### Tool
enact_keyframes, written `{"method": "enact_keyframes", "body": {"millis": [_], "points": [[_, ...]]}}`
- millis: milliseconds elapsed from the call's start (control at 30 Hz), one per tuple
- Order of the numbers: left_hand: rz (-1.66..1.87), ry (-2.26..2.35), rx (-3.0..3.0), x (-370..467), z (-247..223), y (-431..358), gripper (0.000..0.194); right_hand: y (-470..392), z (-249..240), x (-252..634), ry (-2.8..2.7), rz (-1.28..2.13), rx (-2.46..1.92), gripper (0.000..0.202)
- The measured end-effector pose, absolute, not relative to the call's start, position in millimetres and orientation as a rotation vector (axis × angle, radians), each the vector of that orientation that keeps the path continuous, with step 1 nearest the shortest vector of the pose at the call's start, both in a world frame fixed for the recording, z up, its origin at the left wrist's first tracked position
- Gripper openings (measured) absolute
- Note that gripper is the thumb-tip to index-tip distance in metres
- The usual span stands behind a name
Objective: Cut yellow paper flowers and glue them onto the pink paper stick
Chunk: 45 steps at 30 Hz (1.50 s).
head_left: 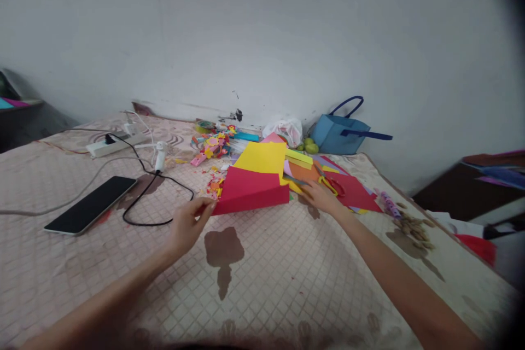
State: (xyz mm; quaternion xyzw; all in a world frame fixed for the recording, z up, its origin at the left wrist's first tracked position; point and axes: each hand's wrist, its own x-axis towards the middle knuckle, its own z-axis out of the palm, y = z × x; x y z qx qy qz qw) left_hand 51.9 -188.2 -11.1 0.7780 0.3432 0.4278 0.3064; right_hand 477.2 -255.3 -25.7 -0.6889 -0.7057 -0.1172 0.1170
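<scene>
A red paper sheet [252, 188] with a folded-up front strip lies in front of me, overlapping a yellow paper sheet [260, 157]. My left hand [191, 221] pinches the red sheet's near left corner between thumb and fingers. My right hand [322, 197] reaches forward beside the sheet's right end, its fingers stretched out over the papers next to the scissors. These scissors [327, 183] have yellow and red on the handles, and their blades point left. Whether the fingertips touch the blades or the paper below is unclear.
Small paper scraps [213, 147] are heaped at the back left. A black phone [92, 205], a black cable [139, 224] and a white power strip [118, 144] lie left. At the back right stands a blue bag [342, 134]. Peanut-like pieces [414, 229] lie right.
</scene>
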Motion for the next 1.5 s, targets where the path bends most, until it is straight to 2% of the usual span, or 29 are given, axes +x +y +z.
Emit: {"method": "enact_keyframes", "body": {"millis": [233, 367, 767, 1100, 1333, 1500], "points": [[1.153, 0.897, 1.37, 60, 10, -154, 0.038, -238, -25, 491, -1.652, -0.353, -2.062, 0.025], [1.16, 0.885, 1.245, 60, 10, -154, 0.04, -232, -20, 502, -1.386, -0.386, -2.088, 0.032], [1.098, 0.86, 1.454, 48, -7, -175, 0.03, -237, 4, 503, -1.208, -0.356, -2.028, 0.031], [1.109, 0.81, 1.665, 45, -11, -183, 0.025, -251, -28, 449, -1.398, -0.175, -1.921, 0.034], [0.953, 0.755, 1.886, 40, -23, -196, 0.025, -204, -40, 430, -1.546, -0.117, -1.828, 0.026], [0.846, 0.699, 1.944, 40, -29, -203, 0.025, -156, -32, 429, -1.67, -0.179, -1.785, 0.033]]}}
